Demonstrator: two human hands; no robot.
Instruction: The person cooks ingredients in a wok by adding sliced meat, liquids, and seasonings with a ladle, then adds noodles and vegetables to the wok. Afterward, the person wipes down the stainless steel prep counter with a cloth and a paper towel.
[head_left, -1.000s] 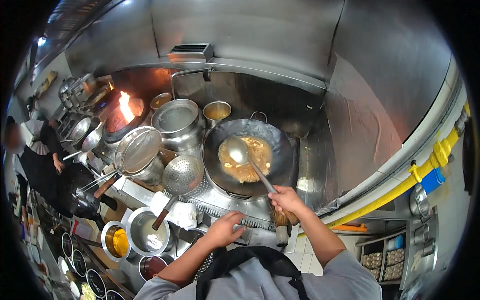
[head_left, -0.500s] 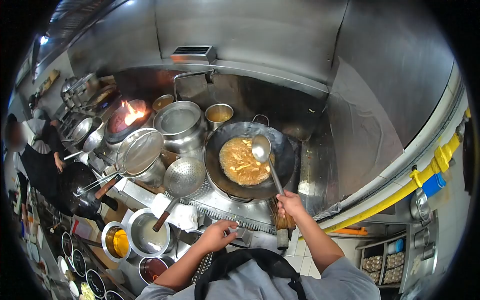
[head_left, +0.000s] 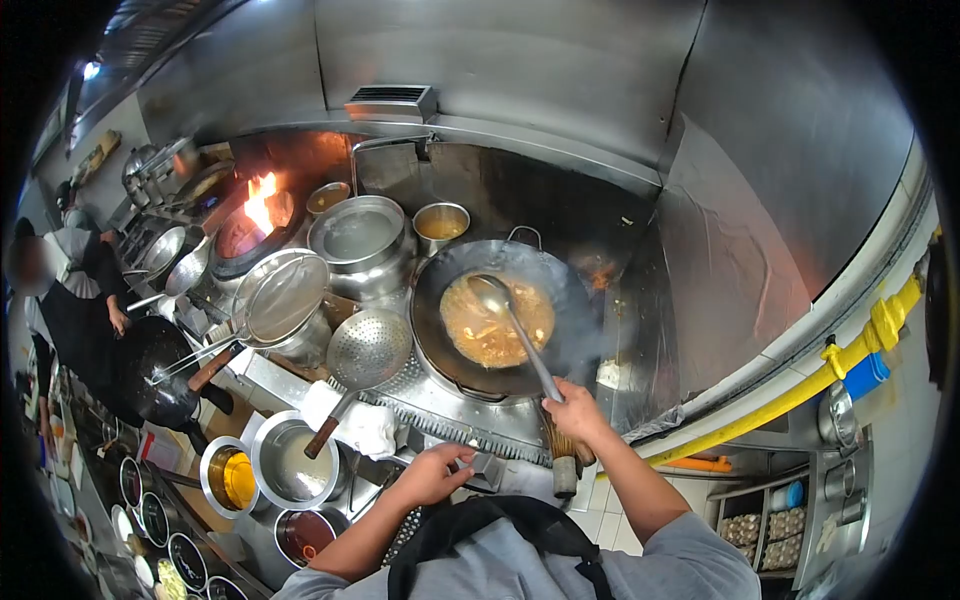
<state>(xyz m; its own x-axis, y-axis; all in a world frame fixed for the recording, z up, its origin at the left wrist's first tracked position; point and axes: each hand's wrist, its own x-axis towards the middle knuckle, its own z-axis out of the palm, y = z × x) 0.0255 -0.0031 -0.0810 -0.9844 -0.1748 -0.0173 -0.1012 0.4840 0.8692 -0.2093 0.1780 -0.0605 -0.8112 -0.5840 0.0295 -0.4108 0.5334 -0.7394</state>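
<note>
My right hand (head_left: 577, 413) is closed around the handle end of a long metal ladle (head_left: 530, 352). The ladle's bowl rests in the upper left part of a brown, bubbling broth (head_left: 485, 340) with pale pieces in it. This broth sits in a large dark wok (head_left: 572, 300) on the stove, with steam over its right side. Near the stove's front edge hovers my left hand (head_left: 433, 475), fingers slightly apart and nothing in them. A bamboo wok brush (head_left: 564, 465) lies just below my right hand.
Left of the wok are a perforated skimmer (head_left: 368, 348), a mesh strainer (head_left: 282, 298) and a lidded-looking steel pot (head_left: 357, 235). Flames (head_left: 260, 203) rise from the back left burner. A co-worker (head_left: 75, 280) stands at far left by another wok (head_left: 155, 365).
The ladle's bowl has moved left and down into the broth, and my right hand slightly left. The burner's flames are taller, and more steam shows over the wok. My left hand stays put.
</note>
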